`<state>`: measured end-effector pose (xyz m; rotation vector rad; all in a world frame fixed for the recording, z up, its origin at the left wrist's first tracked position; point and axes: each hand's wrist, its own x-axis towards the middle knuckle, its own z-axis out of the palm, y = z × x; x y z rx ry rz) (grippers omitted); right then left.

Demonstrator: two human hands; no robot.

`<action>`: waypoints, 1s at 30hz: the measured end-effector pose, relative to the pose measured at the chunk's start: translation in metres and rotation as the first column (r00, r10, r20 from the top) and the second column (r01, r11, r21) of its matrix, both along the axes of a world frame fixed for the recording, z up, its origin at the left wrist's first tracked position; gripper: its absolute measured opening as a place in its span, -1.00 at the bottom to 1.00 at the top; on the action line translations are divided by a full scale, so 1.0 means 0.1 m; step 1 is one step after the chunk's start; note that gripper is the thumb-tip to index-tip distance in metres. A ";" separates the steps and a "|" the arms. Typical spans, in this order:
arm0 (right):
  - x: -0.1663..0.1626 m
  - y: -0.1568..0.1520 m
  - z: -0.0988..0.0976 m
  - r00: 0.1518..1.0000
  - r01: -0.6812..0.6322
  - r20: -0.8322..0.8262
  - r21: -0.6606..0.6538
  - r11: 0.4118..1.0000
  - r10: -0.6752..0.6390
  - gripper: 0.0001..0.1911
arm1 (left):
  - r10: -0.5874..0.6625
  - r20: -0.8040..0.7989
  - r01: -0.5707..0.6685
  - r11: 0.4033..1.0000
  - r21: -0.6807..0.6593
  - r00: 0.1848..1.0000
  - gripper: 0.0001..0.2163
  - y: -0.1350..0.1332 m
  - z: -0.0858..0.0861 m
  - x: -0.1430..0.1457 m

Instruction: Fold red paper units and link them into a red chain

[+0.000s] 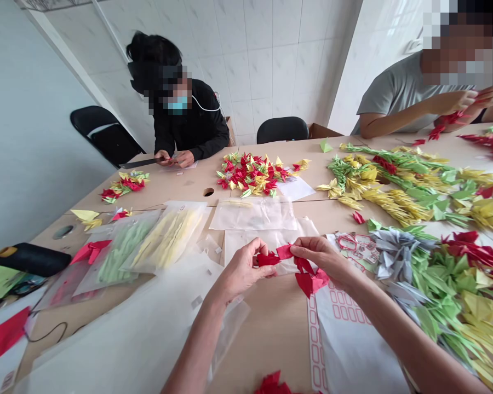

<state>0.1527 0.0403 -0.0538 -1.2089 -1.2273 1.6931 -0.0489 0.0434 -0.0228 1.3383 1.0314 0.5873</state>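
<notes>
Over the near part of the table, my left hand point(244, 268) is closed in a pinch on a small folded red paper piece point(267, 259). Just to the right, my right hand point(320, 256) pinches another red paper piece point(285, 251) between thumb and fingertips. The two pieces meet or nearly meet; I cannot tell whether they are joined. More folded red paper point(311, 282) is just below my right fingers, and whether it is held or lying there is unclear. Beneath my wrists, red folded pieces point(273, 384) show at the bottom edge.
Clear plastic bags point(164, 232) of coloured paper strips lie left. Strings of folded paper point(398, 202) and a multicoloured pile point(435, 306) spread right. A loose heap point(254, 174) sits centrally. A black thread spool point(33, 259) lies left. Two people work across the table point(184, 191).
</notes>
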 end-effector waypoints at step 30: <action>0.00 -0.03 0.07 1.000 -0.006 0.005 -0.002 1.000 0.006 -0.63 | -0.020 -0.049 0.021 0.999 0.028 0.999 -0.84 0.00 0.02 -0.06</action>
